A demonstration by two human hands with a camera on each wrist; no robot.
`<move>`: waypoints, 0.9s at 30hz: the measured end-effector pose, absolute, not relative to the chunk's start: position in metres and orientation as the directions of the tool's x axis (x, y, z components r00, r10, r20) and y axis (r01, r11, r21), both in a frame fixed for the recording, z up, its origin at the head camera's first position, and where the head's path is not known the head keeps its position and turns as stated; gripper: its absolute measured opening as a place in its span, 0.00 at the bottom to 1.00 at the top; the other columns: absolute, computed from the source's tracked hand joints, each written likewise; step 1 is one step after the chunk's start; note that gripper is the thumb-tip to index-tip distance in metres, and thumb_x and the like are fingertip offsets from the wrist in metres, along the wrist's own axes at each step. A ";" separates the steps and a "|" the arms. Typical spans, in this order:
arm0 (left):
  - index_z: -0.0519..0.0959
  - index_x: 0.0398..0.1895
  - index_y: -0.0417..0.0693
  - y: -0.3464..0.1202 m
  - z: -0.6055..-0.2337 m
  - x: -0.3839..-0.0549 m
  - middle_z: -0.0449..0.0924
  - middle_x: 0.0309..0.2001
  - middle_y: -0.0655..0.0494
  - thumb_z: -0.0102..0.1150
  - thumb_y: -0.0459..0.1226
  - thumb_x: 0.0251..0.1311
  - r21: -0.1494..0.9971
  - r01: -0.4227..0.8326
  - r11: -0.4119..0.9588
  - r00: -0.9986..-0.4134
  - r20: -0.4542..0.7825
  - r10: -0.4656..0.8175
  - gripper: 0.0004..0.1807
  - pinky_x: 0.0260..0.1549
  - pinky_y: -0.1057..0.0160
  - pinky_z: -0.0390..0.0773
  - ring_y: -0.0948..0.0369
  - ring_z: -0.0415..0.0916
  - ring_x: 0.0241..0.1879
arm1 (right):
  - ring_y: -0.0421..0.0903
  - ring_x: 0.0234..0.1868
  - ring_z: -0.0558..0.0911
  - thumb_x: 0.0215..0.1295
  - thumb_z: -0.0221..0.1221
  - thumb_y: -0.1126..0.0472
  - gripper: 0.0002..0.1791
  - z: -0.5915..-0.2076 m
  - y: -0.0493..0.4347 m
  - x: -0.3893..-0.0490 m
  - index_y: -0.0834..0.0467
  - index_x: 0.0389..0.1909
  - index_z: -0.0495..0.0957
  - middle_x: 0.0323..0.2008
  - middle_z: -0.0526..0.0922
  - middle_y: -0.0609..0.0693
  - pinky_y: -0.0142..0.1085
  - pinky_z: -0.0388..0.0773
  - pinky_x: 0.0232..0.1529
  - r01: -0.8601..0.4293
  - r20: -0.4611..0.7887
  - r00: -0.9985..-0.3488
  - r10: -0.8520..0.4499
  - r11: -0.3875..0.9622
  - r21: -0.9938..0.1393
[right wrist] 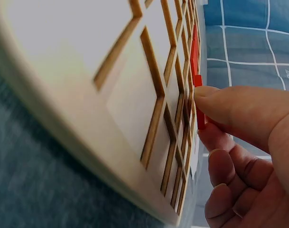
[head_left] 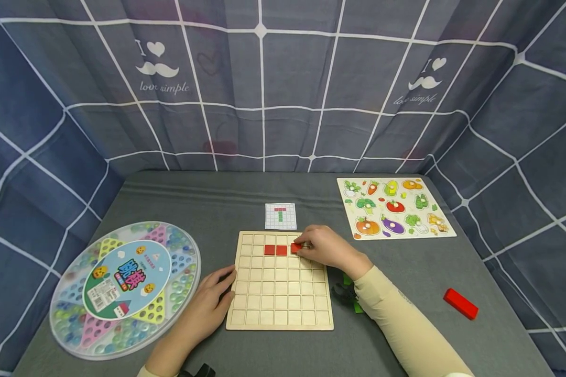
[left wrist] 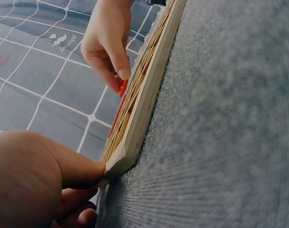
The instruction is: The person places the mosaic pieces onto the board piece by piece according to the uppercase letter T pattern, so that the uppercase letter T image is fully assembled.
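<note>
A light wooden grid board [head_left: 267, 302] lies flat in the middle of the head view. Two red square tiles [head_left: 275, 250] sit side by side in its second row. Between thumb and fingertips, my right hand [head_left: 327, 246] pinches another red tile [head_left: 295, 248] over the same row, one cell apart from the pair. In the right wrist view that tile [right wrist: 200, 107] stands out at the board's surface. My left hand [head_left: 212, 301] rests against the board's left edge with thumb and fingertips touching it; the thumb [left wrist: 82, 171] meets the edge near a corner in the left wrist view.
A small pattern card [head_left: 289, 222] lies behind the board. To the left is a round marble-game set [head_left: 127, 285]; a vegetable picture board [head_left: 401, 207] lies back right. Green pieces [head_left: 357, 307] show partly under my right wrist, and a red bar-shaped piece [head_left: 460, 303] lies farther right.
</note>
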State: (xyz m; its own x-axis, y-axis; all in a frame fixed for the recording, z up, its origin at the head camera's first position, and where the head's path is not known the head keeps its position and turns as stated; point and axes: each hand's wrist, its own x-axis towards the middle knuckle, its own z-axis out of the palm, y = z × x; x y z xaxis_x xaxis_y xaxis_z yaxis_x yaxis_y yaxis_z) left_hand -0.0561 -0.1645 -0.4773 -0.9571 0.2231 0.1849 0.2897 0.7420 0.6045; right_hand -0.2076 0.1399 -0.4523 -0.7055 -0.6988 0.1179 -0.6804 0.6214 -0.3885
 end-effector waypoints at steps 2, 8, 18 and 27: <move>0.72 0.66 0.35 -0.164 -0.478 -0.056 0.68 0.68 0.47 0.63 0.31 0.64 0.604 0.291 0.742 -0.957 0.184 0.225 0.27 0.59 0.41 0.67 0.44 0.63 0.67 | 0.36 0.33 0.77 0.61 0.69 0.58 0.13 -0.454 0.138 -0.208 0.54 0.46 0.88 0.37 0.82 0.43 0.31 0.75 0.34 -0.683 0.109 -0.701 -0.705 0.618 -0.390; 0.72 0.66 0.35 -0.164 -0.479 -0.056 0.69 0.67 0.47 0.63 0.31 0.64 0.593 0.303 0.746 -0.953 0.201 0.227 0.27 0.58 0.41 0.68 0.45 0.64 0.66 | 0.36 0.34 0.76 0.61 0.68 0.60 0.11 -0.457 0.135 -0.209 0.54 0.45 0.88 0.36 0.82 0.43 0.31 0.75 0.35 -0.690 0.104 -0.692 -0.714 0.614 -0.383; 0.72 0.66 0.35 -0.165 -0.478 -0.056 0.68 0.68 0.46 0.62 0.32 0.65 0.599 0.289 0.747 -0.957 0.180 0.226 0.26 0.59 0.42 0.67 0.45 0.63 0.67 | 0.36 0.32 0.75 0.60 0.70 0.57 0.12 -0.454 0.132 -0.207 0.54 0.45 0.88 0.36 0.81 0.43 0.30 0.75 0.36 -0.693 0.081 -0.685 -0.724 0.614 -0.377; 0.72 0.67 0.36 -0.166 -0.479 -0.058 0.68 0.68 0.47 0.61 0.34 0.66 0.593 0.275 0.757 -0.961 0.156 0.227 0.26 0.61 0.43 0.66 0.46 0.62 0.67 | 0.40 0.32 0.77 0.61 0.69 0.59 0.15 -0.442 0.146 -0.196 0.58 0.48 0.87 0.39 0.82 0.45 0.33 0.75 0.33 -0.660 0.121 -0.718 -0.685 0.615 -0.431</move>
